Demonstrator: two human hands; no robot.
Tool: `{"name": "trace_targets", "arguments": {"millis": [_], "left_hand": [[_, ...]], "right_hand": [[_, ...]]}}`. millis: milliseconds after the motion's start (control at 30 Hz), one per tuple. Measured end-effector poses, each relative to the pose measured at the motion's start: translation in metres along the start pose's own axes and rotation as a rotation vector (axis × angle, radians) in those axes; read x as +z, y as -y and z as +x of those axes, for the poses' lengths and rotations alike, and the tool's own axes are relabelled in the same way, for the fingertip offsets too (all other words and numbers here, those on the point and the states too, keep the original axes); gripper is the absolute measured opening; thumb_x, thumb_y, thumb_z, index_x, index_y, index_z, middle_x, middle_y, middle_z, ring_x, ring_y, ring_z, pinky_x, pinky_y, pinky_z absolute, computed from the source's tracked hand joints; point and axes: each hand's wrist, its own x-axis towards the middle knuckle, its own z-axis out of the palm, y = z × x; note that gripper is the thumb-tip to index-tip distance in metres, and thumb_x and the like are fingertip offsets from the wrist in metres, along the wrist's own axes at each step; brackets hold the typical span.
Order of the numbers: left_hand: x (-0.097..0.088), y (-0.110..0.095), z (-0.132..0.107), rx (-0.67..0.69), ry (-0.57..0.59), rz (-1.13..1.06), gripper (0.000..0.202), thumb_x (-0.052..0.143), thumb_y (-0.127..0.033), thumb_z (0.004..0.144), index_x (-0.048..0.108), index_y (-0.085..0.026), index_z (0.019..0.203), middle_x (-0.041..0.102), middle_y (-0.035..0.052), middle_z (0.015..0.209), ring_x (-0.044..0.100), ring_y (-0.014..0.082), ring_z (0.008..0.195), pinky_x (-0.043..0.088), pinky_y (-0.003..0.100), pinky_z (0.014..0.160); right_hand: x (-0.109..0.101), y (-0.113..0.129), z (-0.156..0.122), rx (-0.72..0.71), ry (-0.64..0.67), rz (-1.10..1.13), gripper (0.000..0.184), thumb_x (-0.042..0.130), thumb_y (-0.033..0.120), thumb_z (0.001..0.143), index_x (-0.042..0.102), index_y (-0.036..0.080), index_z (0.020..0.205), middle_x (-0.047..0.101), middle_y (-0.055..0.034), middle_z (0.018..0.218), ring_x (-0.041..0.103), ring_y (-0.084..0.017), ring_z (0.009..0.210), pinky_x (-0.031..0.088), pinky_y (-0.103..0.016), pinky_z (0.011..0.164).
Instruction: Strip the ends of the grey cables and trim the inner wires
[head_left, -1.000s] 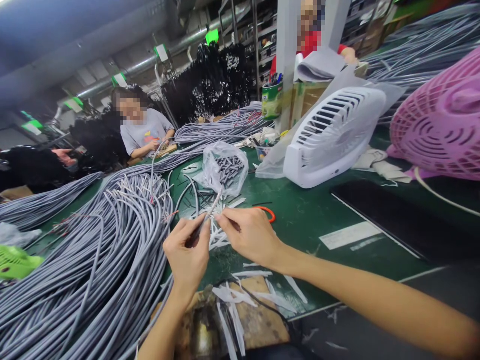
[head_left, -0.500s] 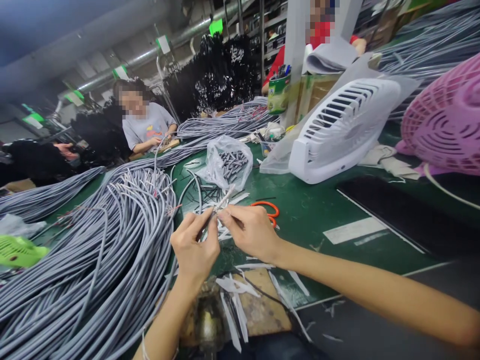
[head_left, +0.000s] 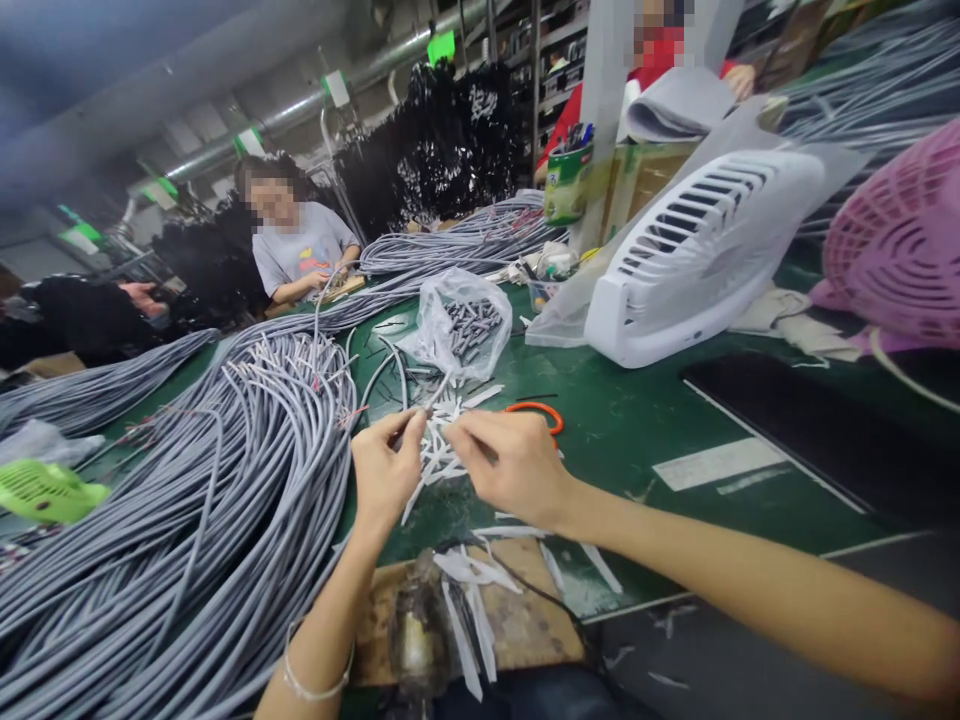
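My left hand (head_left: 386, 472) is closed in a pinch around a thin grey cable end (head_left: 433, 393) that sticks up and away from it. My right hand (head_left: 510, 465) is closed too, with fingertips pinched near the same cable, just right of the left hand. What the right fingers hold is too small to make out. Under both hands lies a scatter of white paper strips (head_left: 442, 455) on the green table (head_left: 637, 420). Orange-handled scissors (head_left: 536, 410) lie just behind the right hand.
A large heap of grey cables (head_left: 187, 520) fills the left. A plastic bag of small dark parts (head_left: 461, 330) sits behind the hands. A white fan (head_left: 697, 255) and a pink fan (head_left: 900, 250) stand at right. A wooden block (head_left: 480, 610) lies near me. Other people work across the table.
Both hands have drifted slightly right and up in the view as the camera shifted. The cable end now points more steeply away, and the pinch has tightened.
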Motion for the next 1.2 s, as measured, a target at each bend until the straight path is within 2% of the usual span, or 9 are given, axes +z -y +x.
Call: {"name": "trace_targets", "arguments": {"millis": [133, 400, 633, 767, 900, 1033, 1067, 1133, 1200], "left_hand": [[-0.006, -0.01, -0.004, -0.005, -0.039, -0.088, 0.028, 0.053, -0.029, 0.076, 0.073, -0.01, 0.076, 0.069, 0.0036, 0.066, 0.062, 0.0177, 0.062, 0.046, 0.023, 0.056], [-0.006, -0.012, -0.011, 0.134, -0.074, -0.011, 0.026, 0.054, -0.028, 0.077, 0.072, -0.01, 0.076, 0.068, 0.0034, 0.063, 0.058, 0.0132, 0.053, 0.043, 0.02, 0.05], [-0.004, -0.011, -0.011, 0.169, -0.023, 0.003, 0.025, 0.053, -0.029, 0.078, 0.07, -0.011, 0.072, 0.063, 0.0017, 0.056, 0.053, 0.0113, 0.048, 0.04, 0.02, 0.048], [-0.001, -0.014, -0.015, 0.072, -0.025, -0.053, 0.025, 0.05, -0.031, 0.079, 0.066, -0.012, 0.072, 0.061, 0.001, 0.056, 0.052, 0.0122, 0.051, 0.04, 0.02, 0.05], [0.0, -0.013, -0.014, 0.023, -0.023, -0.104, 0.023, 0.049, -0.031, 0.08, 0.061, -0.014, 0.072, 0.055, -0.001, 0.056, 0.048, 0.011, 0.052, 0.037, 0.02, 0.052], [-0.003, -0.001, 0.0, -0.151, -0.061, -0.228, 0.022, 0.053, -0.034, 0.076, 0.055, -0.016, 0.063, 0.045, -0.0038, 0.05, 0.039, 0.0088, 0.046, 0.031, 0.02, 0.044], [-0.004, 0.001, 0.003, -0.183, -0.057, -0.257, 0.026, 0.053, -0.037, 0.075, 0.052, -0.016, 0.06, 0.04, -0.0054, 0.046, 0.034, 0.0079, 0.042, 0.027, 0.019, 0.041], [-0.006, 0.003, 0.005, -0.201, -0.01, -0.323, 0.032, 0.051, -0.044, 0.075, 0.047, -0.017, 0.058, 0.029, -0.0081, 0.043, 0.024, 0.0063, 0.038, 0.019, 0.019, 0.037], [-0.007, 0.0, 0.003, -0.211, 0.091, -0.461, 0.038, 0.052, -0.051, 0.074, 0.043, -0.018, 0.059, 0.022, -0.0099, 0.045, 0.017, 0.0048, 0.037, 0.014, 0.018, 0.035]], "right_hand": [[-0.005, -0.017, 0.013, 0.24, 0.126, -0.1, 0.037, 0.042, 0.029, 0.087, 0.047, 0.017, 0.053, 0.044, 0.0027, 0.044, 0.034, -0.008, 0.042, 0.019, -0.023, 0.047], [-0.006, -0.014, 0.016, 0.302, 0.216, -0.074, 0.037, 0.04, 0.031, 0.086, 0.048, 0.017, 0.053, 0.04, 0.0025, 0.045, 0.033, -0.009, 0.044, 0.017, -0.023, 0.049], [0.0, -0.017, 0.014, 0.33, 0.239, 0.194, 0.039, 0.038, 0.03, 0.086, 0.042, 0.017, 0.05, 0.037, 0.004, 0.044, 0.03, -0.007, 0.042, 0.019, -0.022, 0.046], [0.002, -0.017, 0.01, 0.162, 0.091, 0.174, 0.039, 0.04, 0.027, 0.087, 0.04, 0.017, 0.049, 0.037, 0.0043, 0.044, 0.03, -0.006, 0.041, 0.022, -0.021, 0.045], [0.002, -0.01, 0.005, -0.019, -0.011, 0.096, 0.034, 0.04, 0.021, 0.088, 0.051, 0.016, 0.057, 0.049, 0.0013, 0.048, 0.04, -0.008, 0.043, 0.027, -0.021, 0.047], [0.005, 0.007, -0.003, -0.42, -0.089, 0.191, 0.04, 0.032, 0.024, 0.092, 0.055, 0.018, 0.059, 0.047, 0.0028, 0.044, 0.041, -0.009, 0.041, 0.028, -0.022, 0.046], [0.007, 0.01, -0.005, -0.45, -0.06, 0.205, 0.041, 0.032, 0.026, 0.092, 0.055, 0.018, 0.059, 0.046, 0.0031, 0.043, 0.04, -0.009, 0.041, 0.027, -0.023, 0.046], [0.008, 0.009, -0.004, -0.29, 0.002, 0.227, 0.037, 0.035, 0.024, 0.091, 0.054, 0.016, 0.059, 0.052, 0.0009, 0.05, 0.044, -0.009, 0.045, 0.03, -0.021, 0.048], [0.007, 0.001, 0.001, 0.006, 0.043, 0.162, 0.036, 0.039, 0.022, 0.089, 0.046, 0.017, 0.053, 0.045, 0.003, 0.046, 0.037, -0.008, 0.041, 0.026, -0.021, 0.045]]}}
